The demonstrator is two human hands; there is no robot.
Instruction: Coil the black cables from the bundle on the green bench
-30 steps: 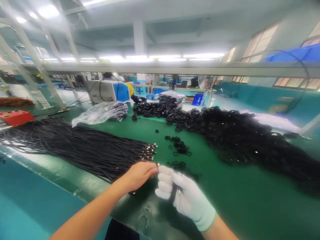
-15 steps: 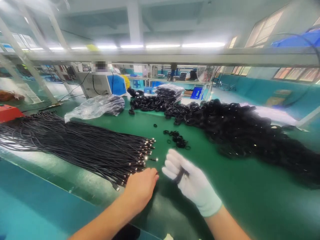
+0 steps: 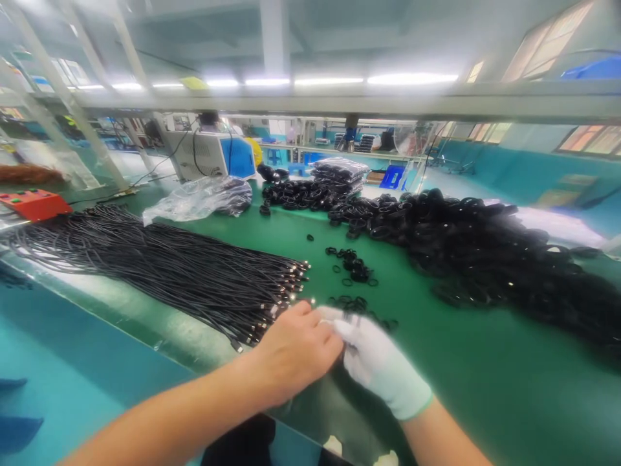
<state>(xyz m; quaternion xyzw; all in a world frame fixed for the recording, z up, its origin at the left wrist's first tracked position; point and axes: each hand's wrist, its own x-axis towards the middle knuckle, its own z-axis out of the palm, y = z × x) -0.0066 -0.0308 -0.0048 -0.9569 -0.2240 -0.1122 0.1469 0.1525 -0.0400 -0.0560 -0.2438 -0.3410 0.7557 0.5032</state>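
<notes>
My bare left hand (image 3: 303, 343) is closed, with its fingertips turned down and hidden behind the knuckles, so what they hold does not show. Touching it is my right hand (image 3: 373, 356) in a white glove, its fingers bent together; whatever is between them is covered. Beside the left hand ends a thick bundle of black cables (image 3: 194, 259), laid side by side with metal plugs at the near right end. Small black rings (image 3: 354, 303) show just behind the glove, and a loose cluster of more rings (image 3: 356, 265) lies farther back on the green table (image 3: 466, 382).
A big heap of coiled black cables (image 3: 466, 252) covers the right and back of the table. Clear plastic bags (image 3: 198, 199) lie at back left, before a grey and blue machine (image 3: 213, 155). A red control box (image 3: 36, 204) stands at far left. A beam (image 3: 315, 103) crosses overhead.
My hands were apart and now meet. The left hand has moved right to the glove. A dark thing seen in the gloved palm is now hidden, and more rings show behind the glove.
</notes>
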